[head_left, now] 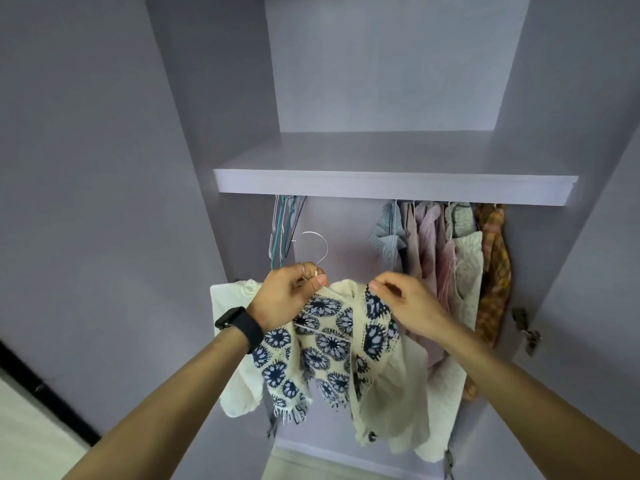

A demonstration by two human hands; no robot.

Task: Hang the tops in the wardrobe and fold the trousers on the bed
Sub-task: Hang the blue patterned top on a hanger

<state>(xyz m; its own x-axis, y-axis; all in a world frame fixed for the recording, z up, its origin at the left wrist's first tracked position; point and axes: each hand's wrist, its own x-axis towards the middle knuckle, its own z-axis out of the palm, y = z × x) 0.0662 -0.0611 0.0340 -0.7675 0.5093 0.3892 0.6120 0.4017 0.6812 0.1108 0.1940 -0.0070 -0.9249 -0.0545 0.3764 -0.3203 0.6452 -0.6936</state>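
Item 1. Wire hanger [313, 244]: our left hand [287, 296] gripped its neck with curled fingers; the hook stood free above the knuckles, below the shelf [394, 187] and touching nothing.

Item 2. Cream top with blue flower motifs [329, 344]: it was draped on the hanger in front of the open wardrobe [214, 140], with its fringed hem hanging loose. Our right hand [405, 303] pinched its right shoulder edge between thumb and fingertips.

Item 3. Black wristwatch [239, 322], on our left wrist.

Item 4. Empty hangers [282, 230]: a bunch hung under the shelf's left end, just above and behind our left hand.

Item 5. Hung garments under the shelf's right half, packed close: a pale blue striped top [386, 233], pink tops [427, 244], a cream knit [467, 258], and an orange-brown patterned piece [493, 265] against the right wall.

Item 6. White garment [235, 341], low at the left, behind our left wrist; we could not tell what held it up.

Item 7. Door hinge [526, 330], on the right edge.

Clearance: an open gap lay under the shelf between the empty hangers and the blue striped top, directly above the hook. The shelf's front edge hid the rail.
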